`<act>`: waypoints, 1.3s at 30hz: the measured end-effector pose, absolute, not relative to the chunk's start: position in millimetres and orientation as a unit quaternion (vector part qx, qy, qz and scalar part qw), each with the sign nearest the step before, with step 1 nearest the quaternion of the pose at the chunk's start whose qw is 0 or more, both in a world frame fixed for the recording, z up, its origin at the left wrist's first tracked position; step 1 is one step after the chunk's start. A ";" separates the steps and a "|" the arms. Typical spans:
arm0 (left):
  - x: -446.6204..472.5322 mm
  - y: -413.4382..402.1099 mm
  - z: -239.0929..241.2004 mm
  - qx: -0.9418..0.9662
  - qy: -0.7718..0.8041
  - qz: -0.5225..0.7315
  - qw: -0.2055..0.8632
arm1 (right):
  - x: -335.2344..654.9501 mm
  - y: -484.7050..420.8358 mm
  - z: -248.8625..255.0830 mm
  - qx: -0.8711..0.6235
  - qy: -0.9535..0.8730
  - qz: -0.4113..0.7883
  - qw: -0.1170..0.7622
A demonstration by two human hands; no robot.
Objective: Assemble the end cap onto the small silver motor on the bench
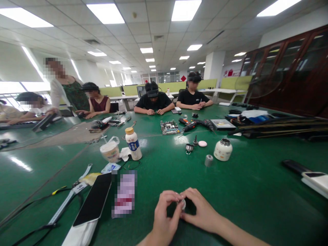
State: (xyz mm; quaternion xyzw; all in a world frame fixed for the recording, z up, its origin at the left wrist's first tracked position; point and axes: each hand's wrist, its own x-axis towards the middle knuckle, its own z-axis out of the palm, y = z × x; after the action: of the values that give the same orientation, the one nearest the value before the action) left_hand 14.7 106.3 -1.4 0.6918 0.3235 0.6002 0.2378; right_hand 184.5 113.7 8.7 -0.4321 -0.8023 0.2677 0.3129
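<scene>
Close to the table's near edge, my left hand and my right hand meet, fingertips pinched around a small round whitish part. The fingers cover much of it, so its exact kind does not show. Beyond them on the green table is a squat cream flask with its metal mouth uncovered. A grey metal cylinder stands beside it. A pale pink oval disc, a small metal piece with a ring and a dark stepped part lie farther back.
To the left are a yellow-capped bottle, a plastic cup, a phone and straps. A circuit board and power drills lie farther off. Several people sit around the far side. A dark-and-white object is at right.
</scene>
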 end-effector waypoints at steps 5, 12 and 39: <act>11.7 102.7 -0.4 0.711 0.359 0.566 0.211 | 184.0 113.5 8.0 -0.441 -0.801 0.266 0.306; 6.6 101.6 -0.6 0.734 0.378 0.527 0.201 | 184.8 114.0 8.4 -0.443 -0.802 0.261 0.304; 8.4 107.2 5.7 0.710 0.406 0.533 0.218 | 185.6 114.0 9.0 -0.434 -0.805 0.265 0.305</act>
State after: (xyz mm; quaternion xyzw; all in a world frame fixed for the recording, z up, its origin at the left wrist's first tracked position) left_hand 8.4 107.2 5.7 0.7100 0.4059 0.5327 0.2176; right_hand 185.6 114.0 9.0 -0.4342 -0.8053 0.2648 0.3048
